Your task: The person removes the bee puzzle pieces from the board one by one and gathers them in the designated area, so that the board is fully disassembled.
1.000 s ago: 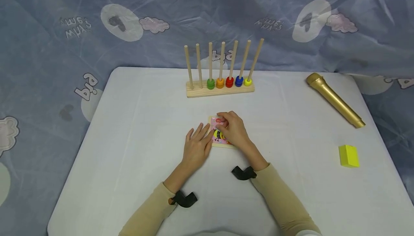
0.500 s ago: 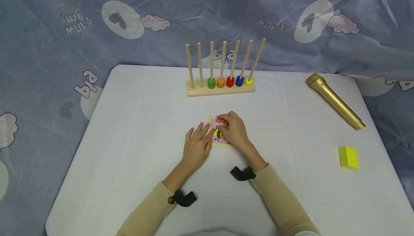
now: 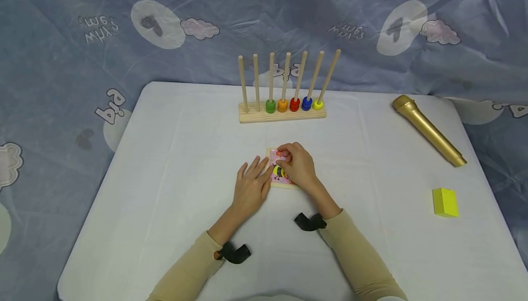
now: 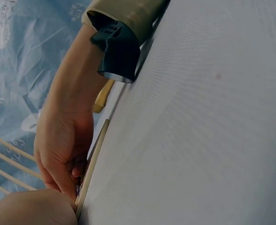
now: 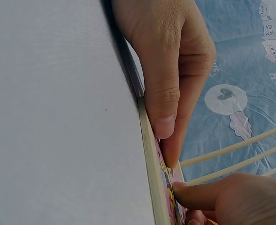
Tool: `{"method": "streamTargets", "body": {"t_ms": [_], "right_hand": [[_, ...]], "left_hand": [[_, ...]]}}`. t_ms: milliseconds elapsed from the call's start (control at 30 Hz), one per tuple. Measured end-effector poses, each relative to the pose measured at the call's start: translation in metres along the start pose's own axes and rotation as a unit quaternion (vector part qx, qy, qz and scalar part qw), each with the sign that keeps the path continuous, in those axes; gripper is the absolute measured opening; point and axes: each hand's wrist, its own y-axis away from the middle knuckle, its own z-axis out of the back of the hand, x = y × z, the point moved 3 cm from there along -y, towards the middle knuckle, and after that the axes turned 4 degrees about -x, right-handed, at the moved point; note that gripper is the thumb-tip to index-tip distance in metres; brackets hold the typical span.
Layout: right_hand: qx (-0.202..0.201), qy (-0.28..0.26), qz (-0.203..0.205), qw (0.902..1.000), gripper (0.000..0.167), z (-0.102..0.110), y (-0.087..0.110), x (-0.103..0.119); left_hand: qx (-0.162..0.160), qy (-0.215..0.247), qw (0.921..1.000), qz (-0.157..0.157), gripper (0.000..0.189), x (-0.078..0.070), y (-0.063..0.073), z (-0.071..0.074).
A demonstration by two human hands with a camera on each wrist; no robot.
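A small wooden bee picture puzzle (image 3: 278, 172), pink with a yellow-and-black bee and a pale rim, lies flat on the table. My left hand (image 3: 249, 191) lies at its left side, fingers extended, with the thumb and index finger touching that edge. From the right, my right hand (image 3: 299, 167) bends over the board and covers much of its right half. Thumb and index finger pinch at the puzzle around a red patch, the other fingers curled. In the right wrist view the right thumb (image 5: 189, 194) rests on the picture; whether a separate piece is held is hidden.
A wooden peg stand (image 3: 282, 115) with coloured rings is at the back of the white table (image 3: 185, 154). To the right lie a gold microphone (image 3: 429, 130) and a yellow block (image 3: 445, 202). A grey-blue printed cloth (image 3: 247, 12) hangs behind.
Both hands keep their places on the puzzle, with hardly any movement. The head view has shifted very slightly.
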Motion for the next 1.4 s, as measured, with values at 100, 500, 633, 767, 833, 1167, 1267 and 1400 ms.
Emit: {"method": "streamTargets", "body": {"t_ms": [100, 500, 633, 767, 833, 1167, 1267, 1400], "right_hand": [[0.002, -0.001, -0.001, 1.0000, 0.032, 0.000, -0.001, 0.001], [0.005, 0.004, 0.002, 1.0000, 0.030, -0.001, -0.001, 0.005], [0.013, 0.025, -0.004, 0.9996, 0.028, 0.002, -0.003, 0.007], [0.020, 0.033, -0.014, 0.9992, 0.024, 0.004, -0.005, 0.009], [0.022, 0.028, -0.020, 0.9992, 0.022, 0.004, -0.006, 0.010], [0.001, -0.010, -0.027, 0.9996, 0.010, 0.006, -0.005, 0.012], [-0.011, -0.039, -0.026, 0.9988, 0.007, 0.007, -0.005, 0.012], [-0.021, -0.097, -0.037, 0.9944, 0.007, 0.019, -0.008, 0.010]], "left_hand": [[0.001, 0.000, 1.0000, 0.001, 0.031, 0.000, 0.000, 0.001], [-0.004, 0.002, 1.0000, 0.000, 0.030, 0.001, 0.000, 0.003], [-0.003, 0.002, 1.0000, -0.002, 0.030, 0.001, 0.000, 0.003], [0.001, 0.005, 1.0000, 0.000, 0.031, 0.000, 0.000, 0.003], [0.002, 0.005, 1.0000, 0.000, 0.031, 0.000, 0.000, 0.003], [0.001, -0.006, 1.0000, -0.004, 0.031, 0.001, 0.000, 0.001], [0.005, -0.007, 1.0000, -0.005, 0.031, 0.001, 0.000, 0.001], [0.008, -0.007, 0.9999, -0.003, 0.032, 0.001, -0.001, 0.001]]}}
